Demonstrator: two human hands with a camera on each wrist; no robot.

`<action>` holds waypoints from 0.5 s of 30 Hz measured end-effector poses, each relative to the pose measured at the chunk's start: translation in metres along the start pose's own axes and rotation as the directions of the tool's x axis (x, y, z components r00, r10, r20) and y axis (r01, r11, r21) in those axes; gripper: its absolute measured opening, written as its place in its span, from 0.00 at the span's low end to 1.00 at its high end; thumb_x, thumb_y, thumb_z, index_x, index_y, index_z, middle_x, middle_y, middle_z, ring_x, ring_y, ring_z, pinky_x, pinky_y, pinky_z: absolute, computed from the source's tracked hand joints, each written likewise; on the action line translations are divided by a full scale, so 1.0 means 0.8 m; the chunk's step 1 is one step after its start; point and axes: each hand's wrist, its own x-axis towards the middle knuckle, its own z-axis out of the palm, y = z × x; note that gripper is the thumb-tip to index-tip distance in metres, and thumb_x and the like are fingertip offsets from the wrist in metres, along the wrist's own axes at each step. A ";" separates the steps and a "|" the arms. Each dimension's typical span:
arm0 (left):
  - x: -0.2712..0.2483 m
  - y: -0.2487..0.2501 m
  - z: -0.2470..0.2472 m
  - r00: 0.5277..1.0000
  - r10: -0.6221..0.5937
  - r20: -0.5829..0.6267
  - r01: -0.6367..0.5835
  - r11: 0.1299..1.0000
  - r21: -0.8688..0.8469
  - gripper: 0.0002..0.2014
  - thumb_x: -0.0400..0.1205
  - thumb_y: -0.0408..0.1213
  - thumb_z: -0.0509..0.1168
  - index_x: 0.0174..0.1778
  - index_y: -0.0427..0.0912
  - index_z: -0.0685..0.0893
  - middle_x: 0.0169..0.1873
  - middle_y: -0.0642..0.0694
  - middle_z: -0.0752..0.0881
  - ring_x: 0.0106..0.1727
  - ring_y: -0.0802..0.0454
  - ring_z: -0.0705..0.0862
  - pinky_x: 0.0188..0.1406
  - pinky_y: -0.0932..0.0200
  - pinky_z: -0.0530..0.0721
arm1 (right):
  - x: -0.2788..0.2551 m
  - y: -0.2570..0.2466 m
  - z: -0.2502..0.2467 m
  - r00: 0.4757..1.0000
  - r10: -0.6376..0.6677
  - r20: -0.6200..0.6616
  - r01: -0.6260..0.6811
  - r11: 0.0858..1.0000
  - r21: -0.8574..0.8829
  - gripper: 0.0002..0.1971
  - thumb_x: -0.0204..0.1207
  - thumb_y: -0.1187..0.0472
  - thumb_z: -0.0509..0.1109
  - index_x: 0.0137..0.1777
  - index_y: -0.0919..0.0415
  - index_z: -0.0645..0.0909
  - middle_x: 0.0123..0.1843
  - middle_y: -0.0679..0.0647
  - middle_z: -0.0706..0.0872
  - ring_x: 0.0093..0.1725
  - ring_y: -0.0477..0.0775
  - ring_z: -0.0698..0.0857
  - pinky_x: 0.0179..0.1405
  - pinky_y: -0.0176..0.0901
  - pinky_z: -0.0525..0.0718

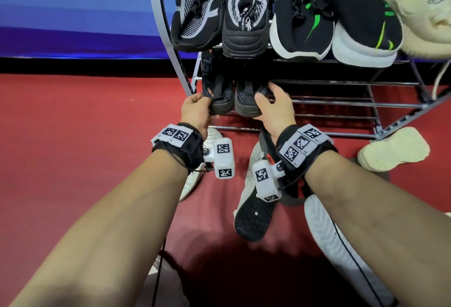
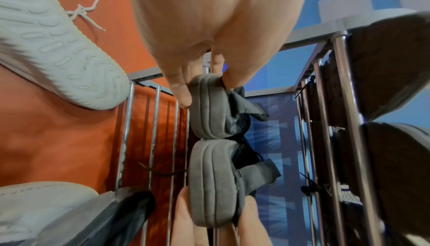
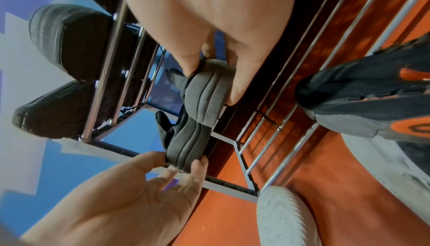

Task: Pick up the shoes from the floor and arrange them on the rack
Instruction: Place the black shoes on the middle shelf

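Clearly both hands are setting a dark pair onto the lower tier of the rack (image 1: pixel 341 104). The left hand (image 1: pixel 197 111) pinches the heel of the left dark shoe (image 1: pixel 218 94), thumb on top and fingers (image 2: pixel 184 91) under the sole; the right hand (image 1: pixel 274 108) grips the heel of the right dark shoe (image 1: pixel 246 99) the same way. Held by the heels, the toes go in first toward the far side, and the two shoes touch side by side at the left end of the tier, presumably so they sit as a matched pair with room kept to the right. On the top tier a black-and-grey pair (image 1: pixel 219 11) and a black-and-green pair (image 1: pixel 334 13) stand heels toward the near edge, with a cream shoe (image 1: pixel 419 6) at the far right. Several shoes are not yet shelved: a white-soled shoe (image 1: pixel 341 245), a black-soled shoe (image 1: pixel 253 214) and a cream shoe on the floor (image 1: pixel 393 149) lie on the red floor (image 1: pixel 85 135) near the rack.
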 end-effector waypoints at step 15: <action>0.000 -0.011 -0.006 0.998 0.060 -0.032 -0.062 0.996 -0.071 0.05 0.82 0.28 0.64 0.42 0.40 0.81 0.36 0.42 0.86 0.25 0.53 0.84 0.23 0.61 0.82 | -0.029 -0.018 -0.001 1.000 -0.008 -0.006 0.009 0.992 0.124 0.37 0.56 0.52 0.69 0.71 0.45 0.77 0.65 0.48 0.84 0.67 0.55 0.83 0.56 0.57 0.89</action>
